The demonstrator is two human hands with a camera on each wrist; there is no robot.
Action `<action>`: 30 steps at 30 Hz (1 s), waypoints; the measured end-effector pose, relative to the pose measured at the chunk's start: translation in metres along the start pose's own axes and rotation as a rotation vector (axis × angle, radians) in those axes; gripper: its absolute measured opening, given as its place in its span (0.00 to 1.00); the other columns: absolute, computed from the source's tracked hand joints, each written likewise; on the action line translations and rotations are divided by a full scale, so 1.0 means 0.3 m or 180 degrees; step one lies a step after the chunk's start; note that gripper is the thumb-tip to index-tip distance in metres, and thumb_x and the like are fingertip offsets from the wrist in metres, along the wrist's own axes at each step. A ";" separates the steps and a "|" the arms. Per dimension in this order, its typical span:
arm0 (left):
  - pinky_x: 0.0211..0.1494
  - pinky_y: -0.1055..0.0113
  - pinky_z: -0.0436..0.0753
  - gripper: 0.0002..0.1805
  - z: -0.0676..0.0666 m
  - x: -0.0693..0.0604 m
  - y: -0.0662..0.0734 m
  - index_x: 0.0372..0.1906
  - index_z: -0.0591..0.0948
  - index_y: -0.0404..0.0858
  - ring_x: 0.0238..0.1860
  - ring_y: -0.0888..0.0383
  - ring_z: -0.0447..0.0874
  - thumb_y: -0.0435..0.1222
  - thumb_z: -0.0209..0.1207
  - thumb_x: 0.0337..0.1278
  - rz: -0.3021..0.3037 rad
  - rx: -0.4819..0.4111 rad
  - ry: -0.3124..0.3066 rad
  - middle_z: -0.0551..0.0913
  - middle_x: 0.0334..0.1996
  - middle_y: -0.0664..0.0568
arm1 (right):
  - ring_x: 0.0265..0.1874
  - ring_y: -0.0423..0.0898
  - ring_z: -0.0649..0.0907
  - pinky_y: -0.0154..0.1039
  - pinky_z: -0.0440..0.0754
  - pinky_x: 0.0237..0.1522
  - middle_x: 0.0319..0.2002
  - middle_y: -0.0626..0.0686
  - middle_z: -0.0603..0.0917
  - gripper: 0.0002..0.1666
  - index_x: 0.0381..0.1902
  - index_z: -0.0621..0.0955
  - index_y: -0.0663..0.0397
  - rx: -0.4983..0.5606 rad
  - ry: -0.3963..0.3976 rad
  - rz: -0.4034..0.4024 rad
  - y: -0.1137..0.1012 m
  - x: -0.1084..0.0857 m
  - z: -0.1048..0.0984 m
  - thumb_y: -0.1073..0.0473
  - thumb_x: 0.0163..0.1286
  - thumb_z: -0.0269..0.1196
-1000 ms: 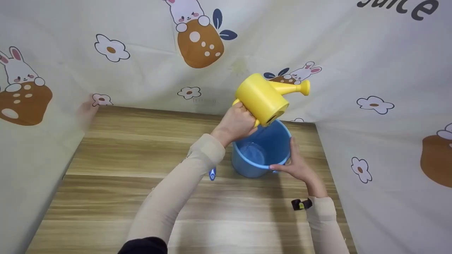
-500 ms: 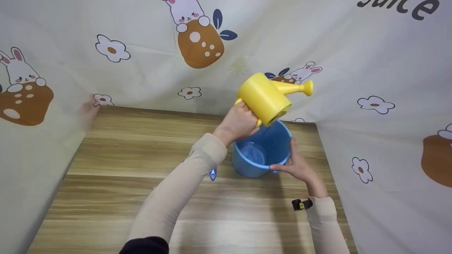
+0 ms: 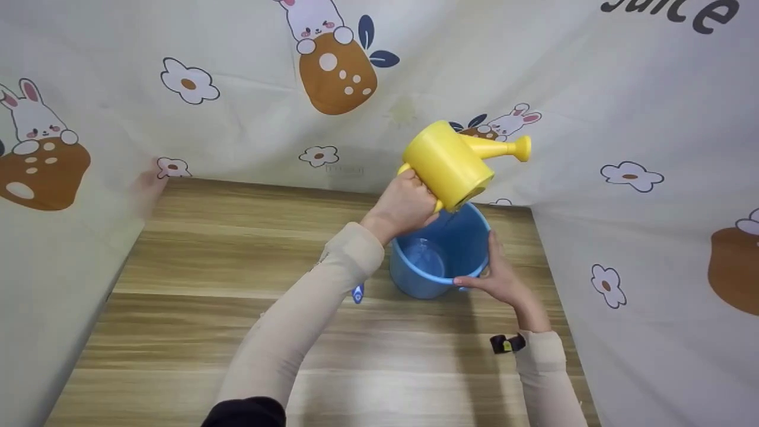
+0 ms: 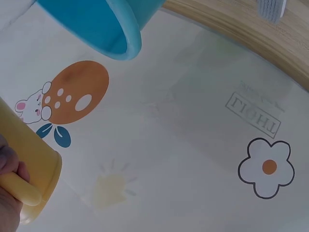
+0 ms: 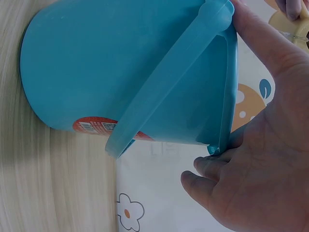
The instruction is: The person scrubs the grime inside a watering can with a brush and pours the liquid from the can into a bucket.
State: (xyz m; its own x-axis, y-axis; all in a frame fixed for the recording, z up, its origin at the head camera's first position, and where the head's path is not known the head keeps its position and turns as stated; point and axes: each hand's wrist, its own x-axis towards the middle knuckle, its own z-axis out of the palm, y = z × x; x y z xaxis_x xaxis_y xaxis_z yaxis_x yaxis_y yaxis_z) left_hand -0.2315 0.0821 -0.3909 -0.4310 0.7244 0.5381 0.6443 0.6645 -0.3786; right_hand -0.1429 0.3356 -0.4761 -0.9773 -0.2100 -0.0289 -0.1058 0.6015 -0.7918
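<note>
My left hand (image 3: 404, 204) grips the handle of a yellow watering can (image 3: 447, 163). Tilted above a blue bucket (image 3: 415, 284), the can has its open top facing down and its spout pointing right. A thin stream of water falls from it into the bucket, where a little water (image 3: 424, 258) lies at the bottom. On the bucket's near right side my right hand (image 3: 501, 279) holds the rim, thumb and fingers spread along it. The right wrist view shows the bucket upright, its handle (image 5: 164, 82) hanging down the side.
A blue brush-like item (image 3: 357, 293) lies on the wood-look floor (image 3: 237, 255) left of the bucket, partly hidden by my left sleeve; its grey bristles (image 4: 271, 9) show in the left wrist view. Printed cloth walls (image 3: 249, 118) stand close behind and on both sides.
My left hand and the watering can have shifted slightly to the right above the bucket while water pours. The right hand and the bucket stay in place.
</note>
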 end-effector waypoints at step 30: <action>0.46 0.63 0.77 0.17 0.005 0.012 0.008 0.26 0.85 0.44 0.31 0.58 0.85 0.49 0.57 0.64 0.0042 -0.0020 0.0239 0.87 0.24 0.54 | 0.75 0.67 0.53 0.73 0.55 0.70 0.78 0.65 0.43 0.76 0.79 0.37 0.55 0.0110 0.0043 -0.0218 0.004 0.004 0.004 0.63 0.49 0.78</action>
State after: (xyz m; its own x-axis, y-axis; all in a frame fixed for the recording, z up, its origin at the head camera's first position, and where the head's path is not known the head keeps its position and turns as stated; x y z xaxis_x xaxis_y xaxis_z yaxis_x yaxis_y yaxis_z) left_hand -0.2323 0.0866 -0.3910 -0.3739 0.7170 0.5883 0.6536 0.6537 -0.3813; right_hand -0.1439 0.3351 -0.4778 -0.9704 -0.2392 0.0340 -0.1663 0.5591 -0.8123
